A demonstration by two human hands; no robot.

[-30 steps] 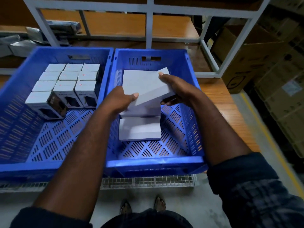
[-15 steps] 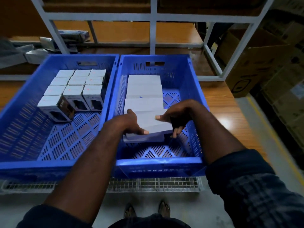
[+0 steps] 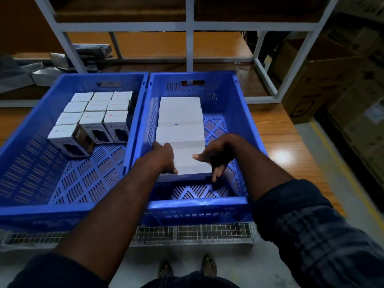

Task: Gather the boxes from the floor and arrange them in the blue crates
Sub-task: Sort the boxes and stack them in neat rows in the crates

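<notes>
Down and flatter is how the flat white cardboard box (image 3: 192, 163) has gone since half a sec ago. It's less tilted now, nearly level at the near end of the row of flat white boxes (image 3: 179, 117) along the left side of the right blue slotted plastic crate (image 3: 197, 206).

L hand (image 3: 164, 157) grips its left edge, fingers curled over. R hand (image 3: 216, 156) holds the right edge, thumb on top, fingers down the side.

Step, I'd judge: seating this box, placement nearly done. Next calls for squaring it w/ the row, letting go, then fetching more from the floor.

Box looks plain, matte, crisp-edged, no print visible. It prob. rests on another beneath, but blur hides that. Left blue plastic crate (image 3: 68, 213) holds small white-&-black cartons (image 3: 97, 115), upright.
</notes>
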